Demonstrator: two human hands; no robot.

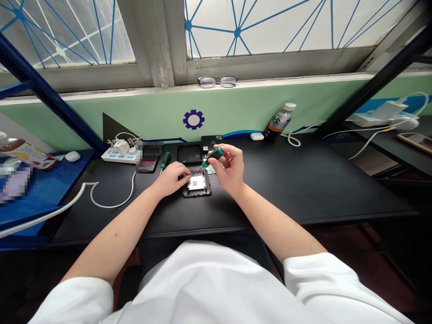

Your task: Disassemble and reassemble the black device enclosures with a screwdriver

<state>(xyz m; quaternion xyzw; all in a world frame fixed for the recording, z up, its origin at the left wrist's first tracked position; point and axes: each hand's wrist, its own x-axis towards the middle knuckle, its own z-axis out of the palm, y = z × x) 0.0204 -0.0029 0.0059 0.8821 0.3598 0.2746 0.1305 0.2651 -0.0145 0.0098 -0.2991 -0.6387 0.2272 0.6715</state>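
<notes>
My right hand (231, 168) is closed round the green-and-black handle of a screwdriver (216, 155), raised above the desk. Its thin shaft slants down to the left toward my other hand. My left hand (171, 179) has its fingers bent at the left edge of an opened black square device housing (197, 193); whether they pinch something small cannot be made out. Inside that housing sits a silvery metal plate (199, 182) with a small tan square. A green circuit board (211, 170) lies just behind, partly hidden by my right hand. Farther back is a black square cover (189, 154).
A second screwdriver (165, 159) lies left of the cover, near a phone (148, 163) and a white power strip (119, 155) with its cable. A black box (211, 141), white earbud case (257, 136) and drink bottle (280, 121) stand along the wall. Glasses (218, 81) rest on the sill.
</notes>
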